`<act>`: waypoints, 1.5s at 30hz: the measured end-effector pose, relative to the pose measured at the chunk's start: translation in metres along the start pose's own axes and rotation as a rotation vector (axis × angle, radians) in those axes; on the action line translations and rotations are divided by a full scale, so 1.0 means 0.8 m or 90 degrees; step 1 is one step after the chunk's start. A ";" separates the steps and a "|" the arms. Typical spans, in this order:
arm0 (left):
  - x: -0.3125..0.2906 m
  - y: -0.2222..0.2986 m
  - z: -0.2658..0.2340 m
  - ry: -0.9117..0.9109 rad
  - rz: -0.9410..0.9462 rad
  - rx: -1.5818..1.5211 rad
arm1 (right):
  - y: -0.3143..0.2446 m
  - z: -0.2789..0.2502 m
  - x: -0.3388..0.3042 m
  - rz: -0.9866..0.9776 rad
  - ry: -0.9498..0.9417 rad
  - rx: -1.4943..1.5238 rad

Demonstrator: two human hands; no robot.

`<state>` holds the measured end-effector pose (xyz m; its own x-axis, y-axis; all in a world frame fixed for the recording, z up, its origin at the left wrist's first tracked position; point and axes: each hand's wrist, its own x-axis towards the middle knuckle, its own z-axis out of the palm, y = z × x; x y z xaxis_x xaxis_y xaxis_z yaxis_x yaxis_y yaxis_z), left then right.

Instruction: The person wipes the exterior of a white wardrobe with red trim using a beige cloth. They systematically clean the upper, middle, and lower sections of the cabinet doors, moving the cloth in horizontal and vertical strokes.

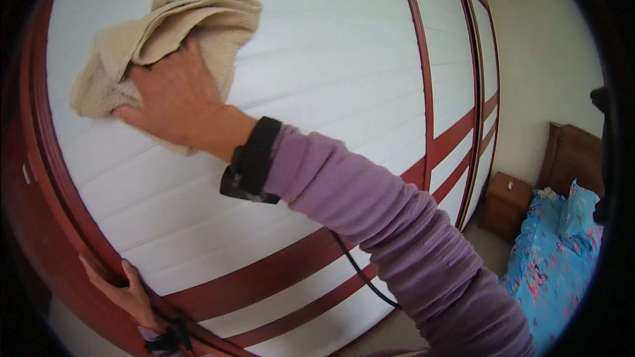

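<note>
My right hand (175, 96) presses a folded beige cloth (218, 26) against the white panel of a wardrobe door (317, 79). Its fingertips disappear into the folds of the cloth. A purple sleeve and a black band with a small dark device cover that forearm and wrist. Low on the left, my left hand (129, 294) rests on the door's red-brown frame (49, 139), thumb and fingers apart. A dark band circles the left wrist too.
Further red-framed white panels (443, 46) run away to the right. A wooden bedside cabinet (508, 201) stands by a bed (542, 277) with blue floral bedding and a dark wooden headboard (572, 155). A black cable (360, 272) hangs below my right forearm.
</note>
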<state>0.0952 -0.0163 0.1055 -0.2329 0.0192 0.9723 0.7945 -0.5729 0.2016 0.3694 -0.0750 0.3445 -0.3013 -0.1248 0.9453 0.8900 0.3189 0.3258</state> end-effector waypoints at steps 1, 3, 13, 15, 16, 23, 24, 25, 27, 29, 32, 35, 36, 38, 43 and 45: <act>0.001 0.000 0.000 0.003 0.006 0.010 | 0.013 -0.012 -0.005 -0.003 0.012 -0.010; 0.002 0.002 0.000 0.013 0.027 0.022 | 0.043 -0.037 -0.018 0.011 0.001 -0.032; 0.005 0.005 -0.002 0.024 0.070 0.145 | 0.217 -0.172 -0.072 0.115 0.012 -0.174; 0.005 0.006 -0.002 0.030 0.081 0.155 | 0.255 -0.208 -0.087 0.153 0.015 -0.132; 0.005 0.006 -0.002 0.026 0.090 0.155 | 0.273 -0.222 -0.093 0.160 0.034 -0.144; 0.004 0.005 0.001 0.029 0.096 0.195 | 0.368 -0.303 -0.150 0.338 0.114 -0.167; 0.004 0.005 0.001 0.016 0.091 0.162 | 0.374 -0.312 -0.164 0.350 0.121 -0.173; 0.002 0.005 0.002 0.017 0.084 0.136 | 0.378 -0.320 -0.179 0.371 0.129 -0.174; 0.000 0.006 0.001 0.013 0.068 0.113 | 0.380 -0.328 -0.206 0.376 0.127 -0.168; -0.002 0.005 0.001 0.010 0.068 0.133 | 0.374 -0.332 -0.232 0.340 0.111 -0.156; -0.002 0.000 0.000 0.022 0.094 0.212 | 0.351 -0.330 -0.267 0.390 0.115 -0.147; -0.002 -0.006 0.004 0.010 0.086 0.095 | 0.326 -0.317 -0.296 0.426 0.162 -0.140; -0.003 -0.007 0.005 0.015 0.087 0.090 | 0.318 -0.313 -0.305 0.436 0.180 -0.143; -0.003 -0.009 0.006 0.003 0.073 0.046 | 0.312 -0.309 -0.313 0.460 0.190 -0.158; -0.003 -0.004 0.006 -0.002 0.068 -0.005 | 0.306 -0.300 -0.307 0.518 0.175 -0.173; -0.003 -0.002 0.005 0.002 0.052 -0.026 | 0.294 -0.290 -0.299 0.502 0.165 -0.154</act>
<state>0.0965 -0.0124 0.1031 -0.1692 -0.0315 0.9851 0.7878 -0.6049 0.1160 0.7301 -0.1878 0.1912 0.4962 -0.1713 0.8511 0.8636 0.1978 -0.4637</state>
